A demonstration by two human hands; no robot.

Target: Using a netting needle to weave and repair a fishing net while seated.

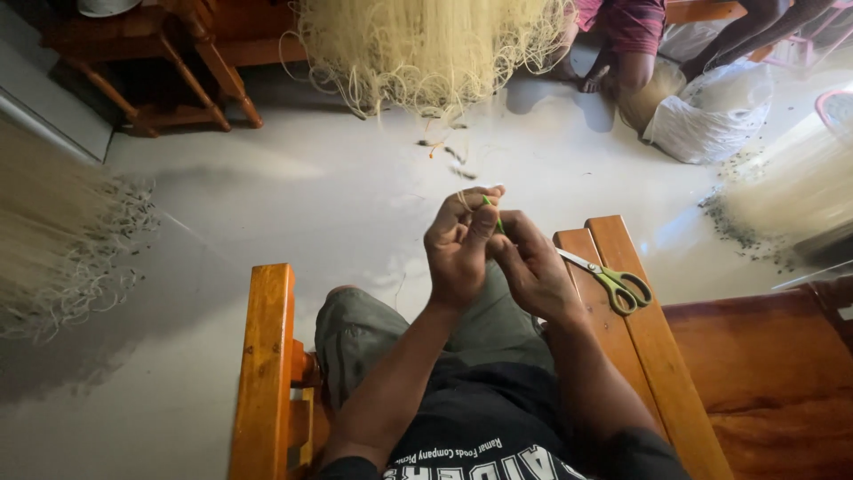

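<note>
Seated person's left hand (459,244) and right hand (531,271) meet above the knees, fingers pinching a small green piece (491,213) with pale thread between them, its long axis roughly upright; green-handled scissors (613,280) lie just right on the wooden armrest (653,356); netting heap (426,49) beyond.

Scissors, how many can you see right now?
1. The scissors, green-handled, lie on the wooden armrest beside the right hand. Others may be hidden under the net piles.
</note>
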